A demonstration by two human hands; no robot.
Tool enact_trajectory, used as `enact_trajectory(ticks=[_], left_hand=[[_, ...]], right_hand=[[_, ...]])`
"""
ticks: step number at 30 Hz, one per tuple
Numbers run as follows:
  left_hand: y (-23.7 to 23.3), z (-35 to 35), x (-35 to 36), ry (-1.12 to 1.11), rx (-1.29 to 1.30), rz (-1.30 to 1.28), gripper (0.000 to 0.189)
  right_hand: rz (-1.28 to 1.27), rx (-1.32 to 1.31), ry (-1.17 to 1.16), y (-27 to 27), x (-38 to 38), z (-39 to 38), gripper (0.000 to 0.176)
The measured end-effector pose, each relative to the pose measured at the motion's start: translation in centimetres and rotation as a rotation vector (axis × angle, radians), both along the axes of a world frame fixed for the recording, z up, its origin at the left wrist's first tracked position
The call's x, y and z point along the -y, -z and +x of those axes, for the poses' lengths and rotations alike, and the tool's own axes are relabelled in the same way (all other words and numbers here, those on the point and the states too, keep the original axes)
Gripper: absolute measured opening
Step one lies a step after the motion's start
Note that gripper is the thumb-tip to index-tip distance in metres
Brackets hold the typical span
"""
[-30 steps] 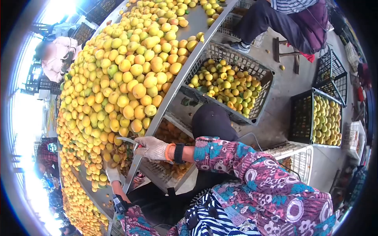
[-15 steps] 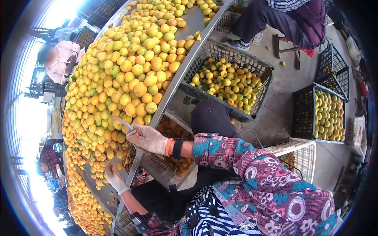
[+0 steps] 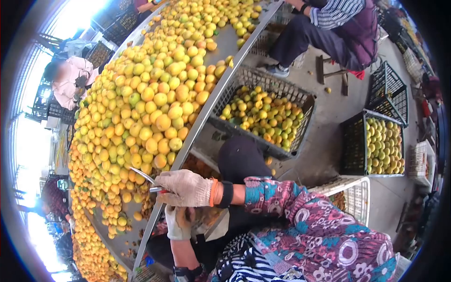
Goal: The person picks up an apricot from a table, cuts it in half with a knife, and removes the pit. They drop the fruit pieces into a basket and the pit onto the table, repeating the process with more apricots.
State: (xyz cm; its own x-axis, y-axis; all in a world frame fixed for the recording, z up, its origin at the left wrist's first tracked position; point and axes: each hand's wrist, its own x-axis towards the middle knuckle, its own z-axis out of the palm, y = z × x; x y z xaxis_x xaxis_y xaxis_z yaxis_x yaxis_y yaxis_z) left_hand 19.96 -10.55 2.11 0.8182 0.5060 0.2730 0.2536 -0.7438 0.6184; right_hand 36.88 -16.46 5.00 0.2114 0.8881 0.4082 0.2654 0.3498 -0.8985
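Table [image 3: 227, 43]: bare metal, mostly buried in yellow fruit [image 3: 163, 123]
Floor [image 3: 324, 115]: grey, fruit crates [image 3: 353, 148] around
Right hand [image 3: 185, 188]: wrapped round shears [image 3: 144, 176], at table's edge
Left hand [image 3: 177, 225]: just below, fingers hidden, can't tell its grip

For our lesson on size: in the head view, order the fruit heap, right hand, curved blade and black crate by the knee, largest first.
1. Fruit heap
2. Black crate
3. Right hand
4. Curved blade
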Motion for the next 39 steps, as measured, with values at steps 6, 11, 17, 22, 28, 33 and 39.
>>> enact_trajectory(ticks=[6, 11, 17, 22, 28, 33, 39], left_hand=[[-2.3, 0.7, -1.5, -0.54, 0.569, -0.838, 0.017], [2.4, -1.5, -8.9, -0.753, 0.707, -0.554, 0.018], [4.9, -0.8, -9.5, -0.85, 0.613, -0.536, 0.016], [4.9, 0.7, -9.2, -0.902, 0.573, -0.498, 0.013], [5.6, 0.5, -9.2, -0.857, 0.502, -0.386, 0.014], [6.3, 0.2, -9.4, -0.843, 0.521, -0.368, 0.015], [5.8, 0.5, -9.3, -0.883, 0.493, -0.367, 0.015]], right_hand=[[-0.148, -0.511, 0.252, -0.5, 3.6, 7.3, 0.018], [-0.17, -0.091, 0.766, 5.4, 7.8, 16.9, 0.015], [-0.682, 0.551, 0.777, 21.7, 10.2, 24.8, 0.02], [-0.995, 0.709, 0.645, 25.7, 7.2, 25.0, 0.02], [-0.937, 0.997, 0.65, 31.5, 4.7, 27.0, 0.021], [-0.958, 1.031, 0.636, 31.1, 4.5, 27.8, 0.025], [-1.392, 0.877, 0.424, 28.2, 5.5, 28.1, 0.025]])
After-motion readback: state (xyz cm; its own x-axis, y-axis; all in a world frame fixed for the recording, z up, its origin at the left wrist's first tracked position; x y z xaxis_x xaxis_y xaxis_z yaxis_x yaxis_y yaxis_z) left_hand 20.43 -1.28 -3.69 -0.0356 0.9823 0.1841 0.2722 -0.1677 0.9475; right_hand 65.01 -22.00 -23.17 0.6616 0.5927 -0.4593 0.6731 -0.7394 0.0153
